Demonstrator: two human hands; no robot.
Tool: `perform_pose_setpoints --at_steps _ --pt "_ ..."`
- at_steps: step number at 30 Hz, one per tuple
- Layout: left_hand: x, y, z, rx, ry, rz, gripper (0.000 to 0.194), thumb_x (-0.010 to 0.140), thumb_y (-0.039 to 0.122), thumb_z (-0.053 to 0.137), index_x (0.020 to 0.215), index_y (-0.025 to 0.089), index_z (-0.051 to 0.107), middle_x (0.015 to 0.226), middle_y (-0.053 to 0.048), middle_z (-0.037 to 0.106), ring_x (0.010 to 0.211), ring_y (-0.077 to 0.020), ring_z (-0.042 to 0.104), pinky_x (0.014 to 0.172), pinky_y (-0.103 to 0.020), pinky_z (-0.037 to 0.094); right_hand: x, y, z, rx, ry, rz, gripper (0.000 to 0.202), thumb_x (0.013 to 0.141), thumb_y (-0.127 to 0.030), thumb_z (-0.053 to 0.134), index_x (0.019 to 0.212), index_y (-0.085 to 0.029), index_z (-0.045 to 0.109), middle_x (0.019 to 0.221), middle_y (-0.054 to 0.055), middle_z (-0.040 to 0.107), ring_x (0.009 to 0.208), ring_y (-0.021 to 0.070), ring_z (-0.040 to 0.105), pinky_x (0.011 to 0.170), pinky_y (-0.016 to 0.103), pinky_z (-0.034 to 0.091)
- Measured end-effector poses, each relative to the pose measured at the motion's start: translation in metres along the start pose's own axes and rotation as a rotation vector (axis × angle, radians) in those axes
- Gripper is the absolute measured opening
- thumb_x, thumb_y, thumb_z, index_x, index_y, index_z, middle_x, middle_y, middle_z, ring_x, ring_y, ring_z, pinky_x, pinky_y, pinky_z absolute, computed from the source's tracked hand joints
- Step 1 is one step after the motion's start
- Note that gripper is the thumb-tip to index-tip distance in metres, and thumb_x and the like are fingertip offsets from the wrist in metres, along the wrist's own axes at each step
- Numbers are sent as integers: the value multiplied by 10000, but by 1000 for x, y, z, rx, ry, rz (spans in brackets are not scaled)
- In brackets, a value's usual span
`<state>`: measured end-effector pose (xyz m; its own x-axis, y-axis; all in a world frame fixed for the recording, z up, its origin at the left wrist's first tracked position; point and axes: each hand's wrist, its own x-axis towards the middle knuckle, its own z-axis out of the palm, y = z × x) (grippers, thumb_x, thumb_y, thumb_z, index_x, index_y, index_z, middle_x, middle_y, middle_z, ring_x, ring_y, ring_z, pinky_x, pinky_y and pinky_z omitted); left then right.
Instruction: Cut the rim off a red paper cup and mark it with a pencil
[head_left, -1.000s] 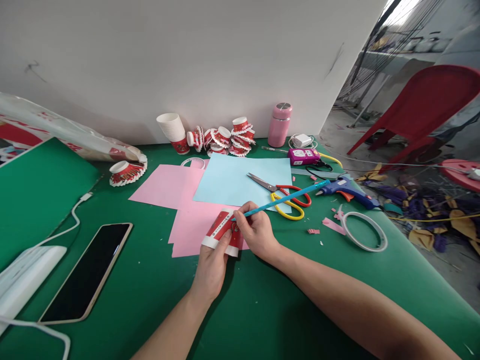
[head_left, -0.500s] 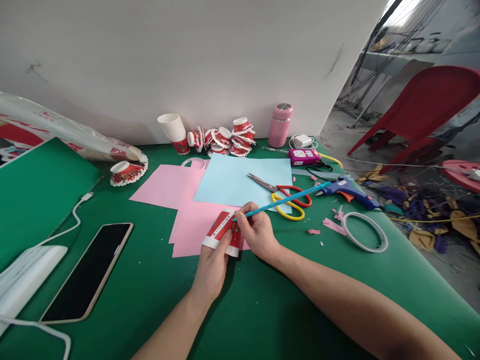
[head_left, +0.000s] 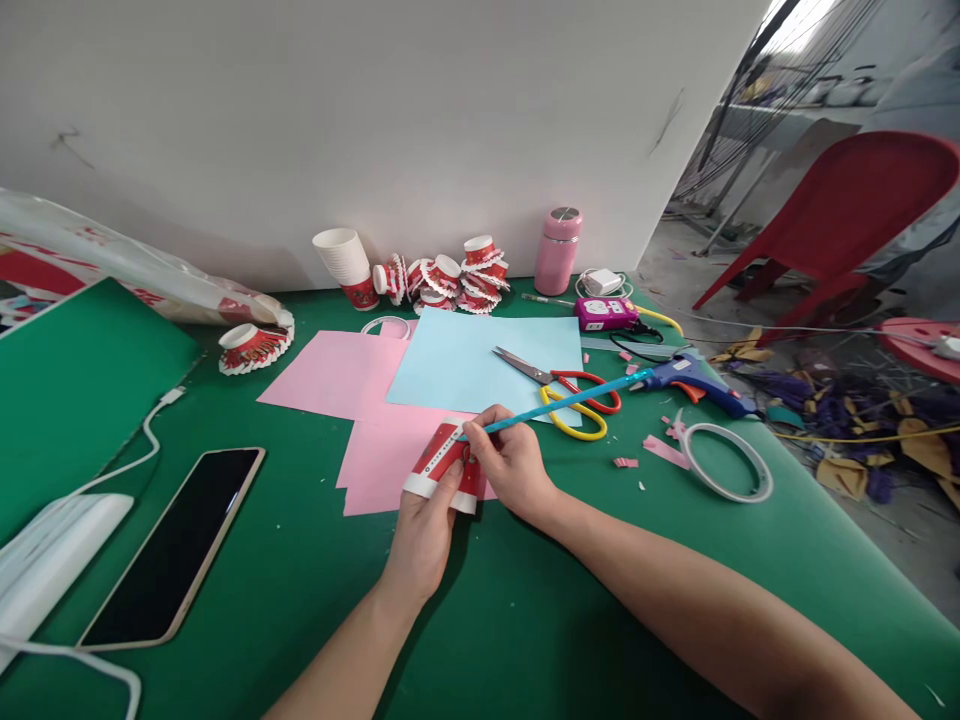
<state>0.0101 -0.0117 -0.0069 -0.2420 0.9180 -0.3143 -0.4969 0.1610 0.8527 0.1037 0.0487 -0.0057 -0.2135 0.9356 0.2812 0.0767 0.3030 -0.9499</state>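
My left hand (head_left: 426, 530) is closed round a red and white paper cup (head_left: 435, 455), its thumb on the near side. My right hand (head_left: 514, 462) pinches a long blue stick (head_left: 559, 405) near its lower left end, which meets the cup's printed side. The stick slants up to the right, over scissors (head_left: 529, 366) with red and yellow handles. Pink paper (head_left: 371, 450) lies under and behind the cup, and a light blue sheet (head_left: 465, 350) lies beyond my hands.
Behind stand stacked cups (head_left: 345, 262), fringed cups (head_left: 442, 275) and a pink bottle (head_left: 558, 250). To the right are a blue glue gun (head_left: 694, 382) and a white ring (head_left: 763, 465); a phone (head_left: 176, 545) lies left on the green table (head_left: 300, 600).
The stick's lower end has shifted slightly left along the cup, with my right fingertips. The whole view has moved very slightly; my left hand holds the cup as before.
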Motion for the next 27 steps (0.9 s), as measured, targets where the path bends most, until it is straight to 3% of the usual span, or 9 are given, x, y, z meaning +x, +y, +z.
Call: perform_pose_setpoints --at_steps 11,27 --pt "0 0 1 -30 -16 23 394 703 337 681 1082 247 624 1189 -45 619 1203 -269 472 956 -359 416 0 -3 -2 -40 -1 0 186 830 -302 454 675 -200 437 508 -35 506 439 96 487 423 195 377" --pt "-2 1 1 -13 -8 9 408 707 338 673 1098 239 606 1202 -46 609 1241 -274 427 966 -360 409 -1 0 -1 6 5 -36 203 835 -321 463 683 -188 487 578 -13 533 484 101 500 457 207 395"
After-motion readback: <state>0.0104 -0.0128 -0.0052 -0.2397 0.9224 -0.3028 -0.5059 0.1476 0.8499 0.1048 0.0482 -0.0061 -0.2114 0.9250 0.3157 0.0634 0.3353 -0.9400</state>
